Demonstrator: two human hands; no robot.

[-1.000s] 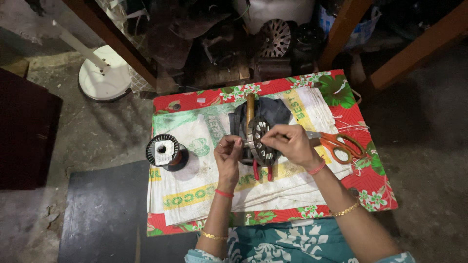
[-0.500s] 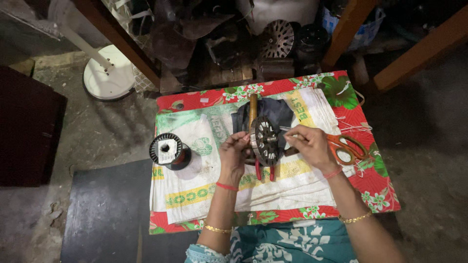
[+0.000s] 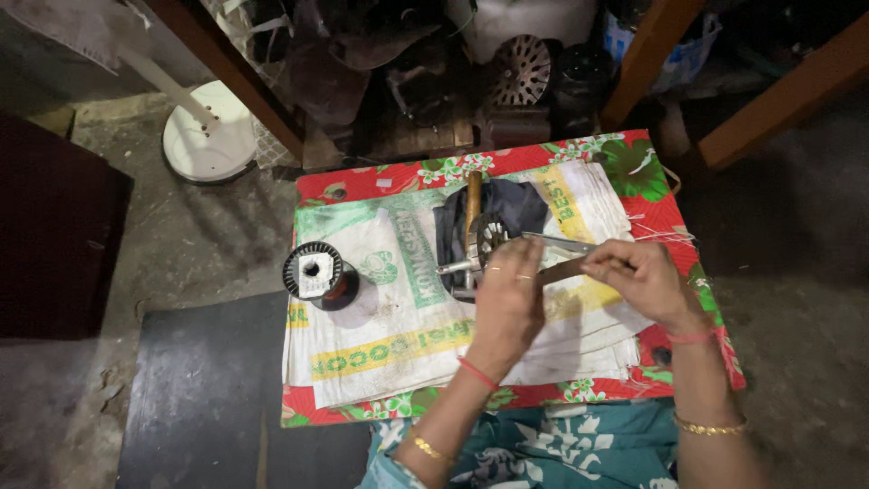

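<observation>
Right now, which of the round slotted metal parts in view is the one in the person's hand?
The rotor core on the white sack, gripped by the left hand. The wire spool sits untouched to its left, and the finned disc lies beyond the table.

A: Any packaging or labels here?

B: A stack of white woven sacks (image 3: 389, 308) lies flat on the surface, directly under both grips and reaching out to their left. They carry green printing and yellow bands with lettering.

A: Anything else?

B: A black spool (image 3: 314, 272), well to the left of the left hand's grip (image 3: 509, 294), has a small white label on its top face. No signs or screens show.
</observation>
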